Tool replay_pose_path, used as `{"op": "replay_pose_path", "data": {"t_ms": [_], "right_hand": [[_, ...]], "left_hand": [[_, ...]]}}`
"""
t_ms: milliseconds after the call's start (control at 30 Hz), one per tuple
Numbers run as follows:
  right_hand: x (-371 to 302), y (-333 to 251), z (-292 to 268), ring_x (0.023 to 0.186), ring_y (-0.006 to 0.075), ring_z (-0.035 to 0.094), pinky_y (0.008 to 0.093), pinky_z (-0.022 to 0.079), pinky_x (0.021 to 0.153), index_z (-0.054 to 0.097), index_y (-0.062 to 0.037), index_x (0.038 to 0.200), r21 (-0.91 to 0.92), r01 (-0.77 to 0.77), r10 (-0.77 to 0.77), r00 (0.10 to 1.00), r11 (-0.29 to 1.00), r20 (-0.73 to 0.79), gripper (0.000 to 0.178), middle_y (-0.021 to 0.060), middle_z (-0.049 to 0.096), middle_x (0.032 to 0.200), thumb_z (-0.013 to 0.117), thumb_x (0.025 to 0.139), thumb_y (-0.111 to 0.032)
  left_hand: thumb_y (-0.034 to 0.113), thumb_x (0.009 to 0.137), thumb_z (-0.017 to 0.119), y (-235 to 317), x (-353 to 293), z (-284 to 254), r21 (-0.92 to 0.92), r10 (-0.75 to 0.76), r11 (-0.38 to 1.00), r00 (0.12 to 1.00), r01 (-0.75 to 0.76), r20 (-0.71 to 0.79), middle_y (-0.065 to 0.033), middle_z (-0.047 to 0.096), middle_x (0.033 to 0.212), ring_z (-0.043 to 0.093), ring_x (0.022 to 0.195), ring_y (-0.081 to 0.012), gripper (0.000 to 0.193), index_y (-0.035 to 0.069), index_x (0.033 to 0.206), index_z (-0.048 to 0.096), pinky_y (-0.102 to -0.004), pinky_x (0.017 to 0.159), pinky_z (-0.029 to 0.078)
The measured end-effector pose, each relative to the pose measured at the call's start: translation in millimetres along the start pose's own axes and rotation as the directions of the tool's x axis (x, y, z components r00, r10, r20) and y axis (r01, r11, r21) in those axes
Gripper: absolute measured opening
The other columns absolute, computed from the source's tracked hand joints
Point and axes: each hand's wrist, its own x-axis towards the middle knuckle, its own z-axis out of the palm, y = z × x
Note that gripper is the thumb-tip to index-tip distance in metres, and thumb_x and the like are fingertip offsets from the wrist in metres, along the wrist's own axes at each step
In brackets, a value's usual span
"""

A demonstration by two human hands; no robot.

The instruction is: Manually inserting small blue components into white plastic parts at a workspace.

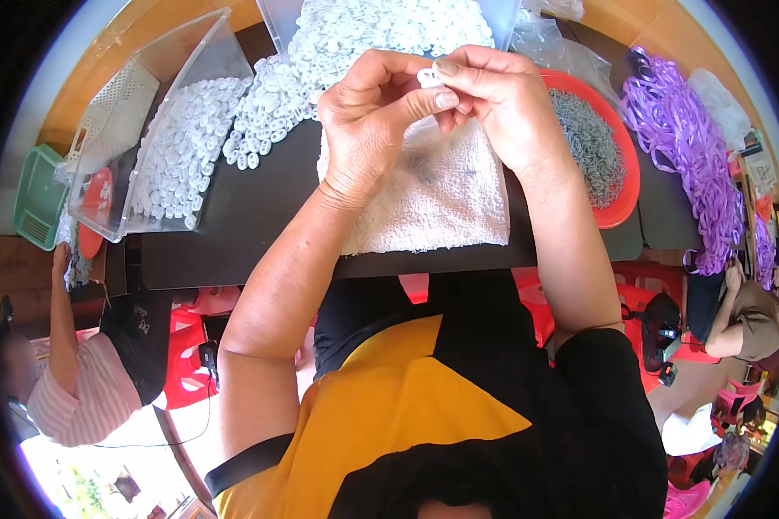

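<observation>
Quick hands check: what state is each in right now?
Left hand: closed, holding a small white piece.
Right hand: closed, on the same piece.

The one view comes from the left of two fisheye cameras worn side by side on the person's head, and it faces steeply down, upright and unmirrored. Nearest the lens, at six o'clock, is the wearer's own shirt (424, 402). Farther off, near twelve, are the left hand (368, 121) and right hand (515, 108), above the worktop (242, 216), whose front edge crosses mid-picture. The wide sweep takes in one seated person (91, 381) toward eight and another person (749, 324) between three and four, both small near the curved rim.
</observation>
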Motion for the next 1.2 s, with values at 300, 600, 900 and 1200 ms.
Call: {"op": "replay_pose_path", "data": {"t_ms": [300, 600, 900, 1200], "right_hand": [[-1, -8, -3, 0.054, 0.0096, 0.057, 0.0202, 0.04, 0.054, 0.067, -0.0021, 0.08, -0.122, 0.0, -0.002, 1.0, 0.993, -0.013, 0.018, 0.0015, 0.059, 0.065, 0.065, 0.086, -0.019], [-3, -9, -2, 0.053, 0.0098, 0.052, 0.0226, 0.044, 0.052, 0.065, 0.0025, 0.083, -0.127, 0.031, -0.023, 0.998, 0.991, 0.062, 0.016, 0.0021, 0.055, 0.062, 0.061, 0.089, -0.012], [-1, -6, -4, 0.054, 0.0096, 0.053, 0.0213, 0.041, 0.052, 0.065, 0.0002, 0.081, -0.091, -0.037, 0.033, 0.998, 0.995, -0.047, 0.02, 0.0006, 0.053, 0.06, 0.062, 0.089, -0.017], [-3, -13, -6, 0.054, 0.009, 0.054, 0.0207, 0.042, 0.051, 0.068, -0.0017, 0.081, -0.249, 0.045, -0.052, 0.998, 0.968, -0.022, 0.019, 0.001, 0.058, 0.063, 0.064, 0.086, -0.02]], "left_hand": [[-0.002, 0.079, 0.074, -1, -3, 0, 0.124, 0.047, 0.991, 0.999, -0.046, -0.009, -0.0054, 0.068, 0.085, 0.065, 0.082, -0.0101, 0.021, 0.0, 0.097, 0.064, -0.0238, 0.075, 0.055], [0.001, 0.08, 0.073, -1, -5, -1, 0.276, 0.1, 0.956, 0.995, -0.097, 0.003, -0.0068, 0.069, 0.084, 0.066, 0.079, -0.0113, 0.019, 0.0, 0.096, 0.063, -0.0244, 0.073, 0.055], [0.005, 0.078, 0.076, -19, -1, -2, 0.232, 0.131, 0.965, 0.991, -0.121, -0.026, -0.0018, 0.065, 0.082, 0.061, 0.075, -0.008, 0.024, 0.002, 0.099, 0.064, -0.0218, 0.069, 0.052], [0.004, 0.076, 0.077, -20, 0, -2, 0.275, 0.158, 0.95, 0.987, -0.15, -0.007, -0.0009, 0.064, 0.08, 0.06, 0.074, -0.0073, 0.026, 0.003, 0.098, 0.064, -0.0219, 0.069, 0.052]]}}
